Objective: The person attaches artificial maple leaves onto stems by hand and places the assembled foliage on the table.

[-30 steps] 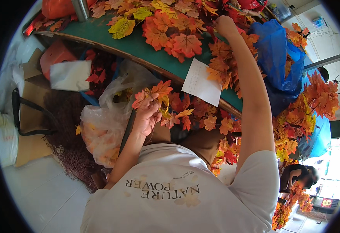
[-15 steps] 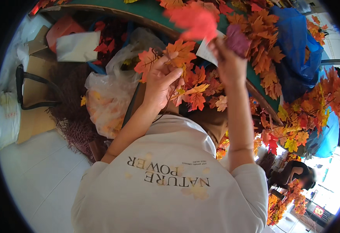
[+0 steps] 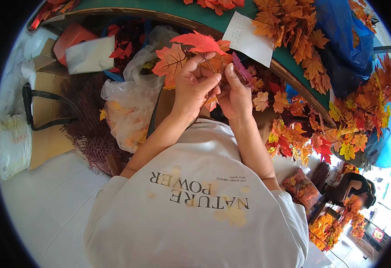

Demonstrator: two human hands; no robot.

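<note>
Two bare hands, your left (image 3: 190, 93) and your right (image 3: 236, 99), meet before your chest, close beside each other. One spray of leaves (image 3: 170, 65) lies at your left hand, its orange leaves fanning beyond the fingers. Your left thumb and fingers pinch its thin, dark stem; your right fingers are curled, the thumb raised, but you cannot tell exactly what they grip. One red leaf (image 3: 199, 42) spreads just above your left fingertips, and one purple leaf (image 3: 244, 69) sits just beyond your right thumb.

One white paper sheet (image 3: 249, 39), handwritten, lies flat on the green table (image 3: 160, 5), whose wooden edge looks rough. One crinkled, clear plastic bag (image 3: 128, 109) stands left of your hands; one glossy blue bag (image 3: 338, 49) slumps far right. The leaves are lobed, pointed and veined.
</note>
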